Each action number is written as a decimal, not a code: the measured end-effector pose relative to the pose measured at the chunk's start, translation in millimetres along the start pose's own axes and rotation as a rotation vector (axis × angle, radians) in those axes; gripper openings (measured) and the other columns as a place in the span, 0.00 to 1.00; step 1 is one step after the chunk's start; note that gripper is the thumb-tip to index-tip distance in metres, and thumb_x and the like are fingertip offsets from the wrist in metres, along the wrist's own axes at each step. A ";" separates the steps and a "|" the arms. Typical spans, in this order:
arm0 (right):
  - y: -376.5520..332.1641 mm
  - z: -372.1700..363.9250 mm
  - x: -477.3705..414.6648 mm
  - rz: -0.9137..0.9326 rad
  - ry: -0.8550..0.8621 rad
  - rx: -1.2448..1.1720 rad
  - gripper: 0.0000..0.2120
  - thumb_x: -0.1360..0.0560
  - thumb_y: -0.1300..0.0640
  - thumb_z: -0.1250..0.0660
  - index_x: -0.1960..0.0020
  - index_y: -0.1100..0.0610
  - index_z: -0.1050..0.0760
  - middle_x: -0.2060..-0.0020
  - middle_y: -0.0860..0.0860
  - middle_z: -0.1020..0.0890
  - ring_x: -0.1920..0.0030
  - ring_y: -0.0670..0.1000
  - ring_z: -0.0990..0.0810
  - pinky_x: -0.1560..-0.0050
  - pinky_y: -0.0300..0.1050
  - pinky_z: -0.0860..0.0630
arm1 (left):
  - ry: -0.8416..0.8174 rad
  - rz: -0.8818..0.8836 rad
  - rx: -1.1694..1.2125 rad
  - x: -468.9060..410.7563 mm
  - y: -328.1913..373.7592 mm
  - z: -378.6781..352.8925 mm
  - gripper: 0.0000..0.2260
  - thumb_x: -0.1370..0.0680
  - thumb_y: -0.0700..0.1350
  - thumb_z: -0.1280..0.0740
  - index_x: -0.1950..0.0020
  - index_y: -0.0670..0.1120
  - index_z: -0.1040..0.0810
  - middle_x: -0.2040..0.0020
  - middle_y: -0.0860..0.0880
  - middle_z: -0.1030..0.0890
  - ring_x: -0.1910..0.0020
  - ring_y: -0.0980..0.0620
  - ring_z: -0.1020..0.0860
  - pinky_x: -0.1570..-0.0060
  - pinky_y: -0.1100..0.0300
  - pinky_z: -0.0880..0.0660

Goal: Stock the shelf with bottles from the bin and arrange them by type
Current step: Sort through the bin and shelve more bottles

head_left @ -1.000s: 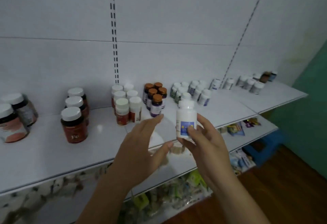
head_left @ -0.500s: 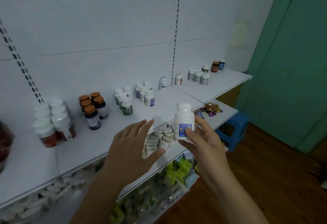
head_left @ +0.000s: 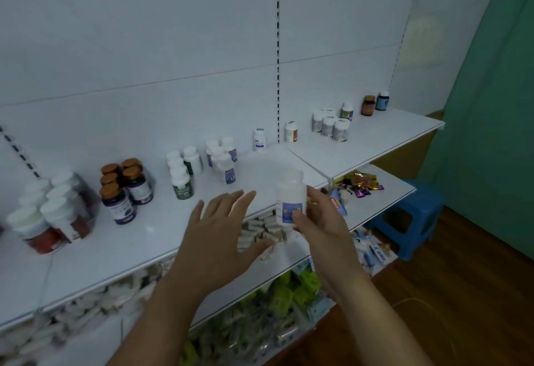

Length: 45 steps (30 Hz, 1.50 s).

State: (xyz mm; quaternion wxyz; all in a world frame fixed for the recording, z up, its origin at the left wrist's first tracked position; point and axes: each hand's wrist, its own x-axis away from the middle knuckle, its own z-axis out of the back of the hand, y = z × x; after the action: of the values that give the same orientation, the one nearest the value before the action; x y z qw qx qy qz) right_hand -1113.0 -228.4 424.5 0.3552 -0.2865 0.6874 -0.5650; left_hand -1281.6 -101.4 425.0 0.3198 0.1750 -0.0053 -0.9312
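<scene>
My right hand point(head_left: 323, 227) grips a white bottle with a blue label point(head_left: 290, 196), upright, in front of the top shelf point(head_left: 138, 235). My left hand point(head_left: 219, 238) hovers open just left of it, fingers spread, holding nothing. On the shelf stand groups of bottles: matching white bottles with blue labels point(head_left: 224, 159), white-capped green-label bottles point(head_left: 180, 172), brown-capped dark bottles point(head_left: 124, 186) and white-capped red-label bottles point(head_left: 52, 215). The bin is not in view.
Further right on the adjoining shelf board point(head_left: 375, 140) stand more small bottles point(head_left: 331, 124). Lower shelves hold packets and sachets point(head_left: 358, 183). A blue stool point(head_left: 410, 215) stands on the wooden floor at right, beside a green wall.
The view has swung right along the shelf, so the bottle groups sit further left. The bottle stays held in my right hand, and my left hand stays open beside it.
</scene>
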 end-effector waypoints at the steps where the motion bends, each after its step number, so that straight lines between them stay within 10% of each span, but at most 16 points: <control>1: 4.8 2.1 -10.3 0.001 -0.007 0.010 0.19 0.17 0.62 0.34 0.30 0.45 0.27 0.41 0.45 0.14 0.40 0.47 0.16 0.42 0.47 0.18 | -0.003 0.005 -0.011 -5.6 -3.7 -2.1 0.41 0.24 0.78 0.48 0.16 0.59 0.45 0.18 0.56 0.36 0.19 0.52 0.38 0.20 0.40 0.41; 20: 98.1 -40.6 -252.8 0.045 -0.273 0.551 0.27 0.19 0.59 0.30 0.25 0.45 0.37 0.36 0.42 0.24 0.37 0.46 0.24 0.39 0.29 0.30 | -0.037 0.186 -0.093 -129.7 -113.2 -34.6 0.43 0.24 0.79 0.47 0.16 0.56 0.42 0.17 0.53 0.38 0.18 0.48 0.38 0.21 0.43 0.39; 28: 155.0 -78.5 -334.3 0.059 -0.406 0.712 0.20 0.25 0.51 0.27 0.35 0.48 0.28 0.42 0.51 0.21 0.44 0.49 0.20 0.43 0.52 0.19 | -0.014 0.327 -0.159 -129.6 -117.0 -35.9 0.42 0.24 0.79 0.48 0.15 0.57 0.45 0.16 0.53 0.39 0.17 0.50 0.40 0.20 0.41 0.40; 41: 161.1 -80.1 -360.0 0.083 -0.481 0.598 0.27 0.27 0.60 0.21 0.31 0.51 0.26 0.44 0.45 0.15 0.48 0.46 0.15 0.53 0.30 0.26 | 0.014 0.487 -0.180 -144.7 -82.1 -40.6 0.41 0.23 0.76 0.46 0.16 0.55 0.43 0.17 0.52 0.36 0.19 0.48 0.37 0.23 0.40 0.35; 45: 144.1 -66.6 -353.7 0.062 -0.512 0.556 0.30 0.27 0.56 0.21 0.29 0.51 0.29 0.41 0.42 0.20 0.48 0.45 0.18 0.49 0.39 0.23 | 0.011 0.531 -0.198 -144.6 -71.4 -41.8 0.40 0.23 0.76 0.46 0.16 0.57 0.45 0.17 0.54 0.38 0.18 0.50 0.39 0.22 0.41 0.36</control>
State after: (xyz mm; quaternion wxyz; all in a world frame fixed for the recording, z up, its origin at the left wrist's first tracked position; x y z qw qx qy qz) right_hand -959.6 119.4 348.7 0.5965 -0.2903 0.4050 -0.6292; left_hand -1204.0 46.0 423.8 0.5680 0.1404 0.0417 -0.8099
